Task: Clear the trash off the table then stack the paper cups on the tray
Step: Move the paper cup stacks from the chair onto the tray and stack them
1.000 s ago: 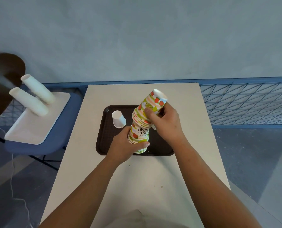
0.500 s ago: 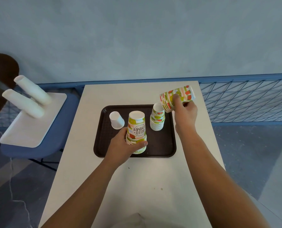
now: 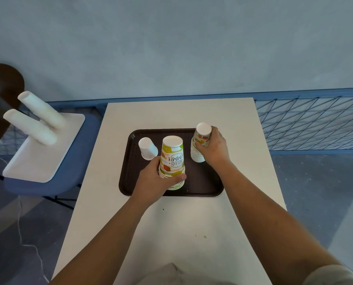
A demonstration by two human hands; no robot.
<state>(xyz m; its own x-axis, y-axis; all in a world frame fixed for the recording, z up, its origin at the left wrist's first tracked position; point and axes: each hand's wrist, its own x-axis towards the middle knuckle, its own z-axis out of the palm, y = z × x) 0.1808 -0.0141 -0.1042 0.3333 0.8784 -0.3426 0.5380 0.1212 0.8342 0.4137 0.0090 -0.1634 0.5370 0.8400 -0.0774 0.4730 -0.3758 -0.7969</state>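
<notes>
Stacking appeared to be the step in hand: the left hand (image 3: 153, 182) had its fingers (image 3: 179, 177) curled round the base of a printed cup stack (image 3: 172, 159) on the brown tray (image 3: 130, 182), while the right hand (image 3: 214, 149) gripped the upper cups of a second stack (image 3: 198, 155) standing to the right. The next move probably called for joining the two piles squarely, then adding the lone white cup (image 3: 147, 148) just beyond the left fingers.

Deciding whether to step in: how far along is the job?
Trash looks gone: only specks show on the table. In hand: left hand grips the middle printed stack, right hand grips the right printed stack, both on the tray. Left: merging them, perhaps adding the lone white cup.
</notes>
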